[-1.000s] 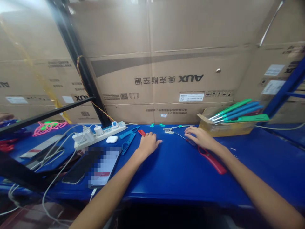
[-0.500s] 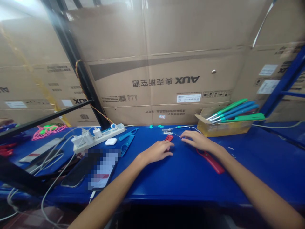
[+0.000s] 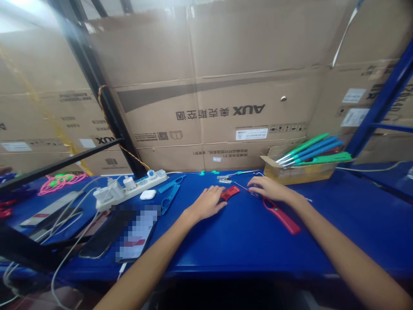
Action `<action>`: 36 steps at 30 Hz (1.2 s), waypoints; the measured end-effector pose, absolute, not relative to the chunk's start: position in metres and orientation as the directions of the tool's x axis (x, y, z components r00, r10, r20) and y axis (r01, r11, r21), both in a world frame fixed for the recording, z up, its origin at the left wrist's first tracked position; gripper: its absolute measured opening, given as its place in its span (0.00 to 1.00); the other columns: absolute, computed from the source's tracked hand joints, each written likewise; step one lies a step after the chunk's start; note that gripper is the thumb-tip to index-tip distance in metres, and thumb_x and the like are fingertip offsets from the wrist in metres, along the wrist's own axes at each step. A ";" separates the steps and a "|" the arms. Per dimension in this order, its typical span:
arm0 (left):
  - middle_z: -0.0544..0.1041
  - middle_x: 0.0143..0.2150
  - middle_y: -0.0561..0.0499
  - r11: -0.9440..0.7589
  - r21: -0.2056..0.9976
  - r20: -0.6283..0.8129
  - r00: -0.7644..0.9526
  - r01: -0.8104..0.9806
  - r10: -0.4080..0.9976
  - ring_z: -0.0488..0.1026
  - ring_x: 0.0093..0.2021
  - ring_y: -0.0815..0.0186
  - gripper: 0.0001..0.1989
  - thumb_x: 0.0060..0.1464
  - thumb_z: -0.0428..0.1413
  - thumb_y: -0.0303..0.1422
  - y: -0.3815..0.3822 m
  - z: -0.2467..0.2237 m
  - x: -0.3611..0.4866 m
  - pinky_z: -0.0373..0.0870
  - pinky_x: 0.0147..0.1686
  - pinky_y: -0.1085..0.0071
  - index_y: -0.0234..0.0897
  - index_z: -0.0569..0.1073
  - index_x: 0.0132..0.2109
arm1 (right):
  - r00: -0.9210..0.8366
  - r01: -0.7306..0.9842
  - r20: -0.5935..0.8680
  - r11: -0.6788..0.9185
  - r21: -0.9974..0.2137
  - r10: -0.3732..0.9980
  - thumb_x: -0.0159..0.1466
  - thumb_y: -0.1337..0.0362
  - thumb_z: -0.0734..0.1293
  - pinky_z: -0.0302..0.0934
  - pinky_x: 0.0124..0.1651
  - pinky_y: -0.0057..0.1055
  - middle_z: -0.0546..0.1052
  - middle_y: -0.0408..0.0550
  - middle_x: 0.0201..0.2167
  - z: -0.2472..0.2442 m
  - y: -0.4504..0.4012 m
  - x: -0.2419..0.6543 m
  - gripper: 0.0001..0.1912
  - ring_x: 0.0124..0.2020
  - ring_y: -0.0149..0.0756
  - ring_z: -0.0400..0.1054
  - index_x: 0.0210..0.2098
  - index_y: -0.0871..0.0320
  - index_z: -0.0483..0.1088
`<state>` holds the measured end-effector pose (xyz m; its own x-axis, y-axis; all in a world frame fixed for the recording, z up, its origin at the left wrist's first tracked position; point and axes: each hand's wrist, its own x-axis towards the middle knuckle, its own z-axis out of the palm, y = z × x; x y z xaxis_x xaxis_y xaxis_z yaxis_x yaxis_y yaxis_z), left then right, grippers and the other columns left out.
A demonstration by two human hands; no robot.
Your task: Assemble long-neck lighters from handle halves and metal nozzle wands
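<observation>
The left hand is just left of the right hand, near the centre of the frame, over the blue desk. Its fingertips meet the left end of a small red piece, which lies at the middle of the frame with its right end uncovered. The thumb is spread toward the lower right; whether this hand's grip is clamped on the piece cannot be told.

The right hand's grip is closed around the handle end of a thin metal tool, whose shaft points to the upper left, toward small metal parts. Below this hand, a red handle-shaped part slants toward the lower right.

Behind the hands, small green pieces lie near the desk's back edge. Right of centre, an open cardboard box holds tools with green and blue handles.

Left of the left hand are two blue parts, a white case and a white power strip with plugs in it. Two phones lie at the lower left, one with a lit screen. Large printed cardboard stands across the back, and a dark post rises at the upper left.
</observation>
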<state>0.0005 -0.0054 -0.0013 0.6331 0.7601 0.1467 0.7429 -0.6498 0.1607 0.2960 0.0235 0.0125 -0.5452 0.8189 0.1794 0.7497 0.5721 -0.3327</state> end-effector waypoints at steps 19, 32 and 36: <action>0.73 0.60 0.46 -0.737 0.202 0.212 0.706 0.645 0.675 0.68 0.59 0.56 0.20 0.63 0.50 0.27 -0.001 -0.006 0.003 0.63 0.58 0.56 0.40 0.68 0.61 | -0.536 0.777 0.143 0.552 -0.303 0.832 0.66 0.56 0.63 0.65 0.50 0.44 0.78 0.55 0.40 -0.004 0.040 0.313 0.14 0.44 0.48 0.71 0.39 0.56 0.78; 0.74 0.53 0.46 -0.824 0.269 0.198 0.808 0.499 0.555 0.70 0.53 0.57 0.18 0.60 0.53 0.30 -0.008 0.001 0.007 0.65 0.57 0.61 0.38 0.70 0.57 | -0.716 0.608 0.059 0.663 -0.436 0.695 0.66 0.44 0.66 0.63 0.46 0.38 0.75 0.52 0.43 0.013 -0.001 0.252 0.23 0.44 0.44 0.70 0.45 0.57 0.75; 0.73 0.52 0.46 -0.817 0.274 0.188 0.805 0.508 0.563 0.69 0.53 0.56 0.18 0.59 0.54 0.31 -0.006 0.000 0.006 0.66 0.55 0.62 0.38 0.72 0.56 | -0.711 0.618 0.048 0.656 -0.434 0.701 0.67 0.47 0.66 0.63 0.46 0.38 0.76 0.52 0.43 0.014 -0.003 0.250 0.20 0.43 0.43 0.70 0.44 0.56 0.75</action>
